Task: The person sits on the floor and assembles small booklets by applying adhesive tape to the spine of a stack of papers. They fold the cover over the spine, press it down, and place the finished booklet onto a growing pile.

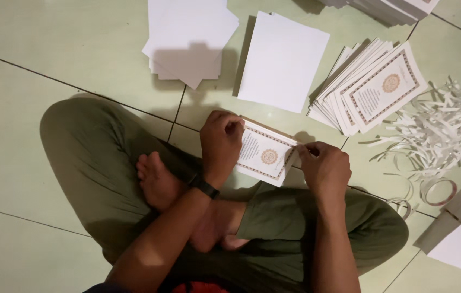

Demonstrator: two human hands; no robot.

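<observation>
Seated cross-legged on the tiled floor [35, 70], the person pinches a printed card [265, 156] at its left edge with left hand [220, 142] fingers and its right edge with right hand [323, 168] fingers, best held flat.

The card [265, 156] in the bare hands was smooth paper, white and matt, with a brown printed border. The fanned pile of cards [374, 89] looked like the same paper. The blank sheets [283, 61] were plain white paper, flat and dull. The strips [447, 130] were thin curly paper. The floor [51, 43] was hard pale green tile, smooth with a soft shine. The trousers [94, 157] were soft green cloth. The wristband [204, 186] looked like black plastic.
</observation>
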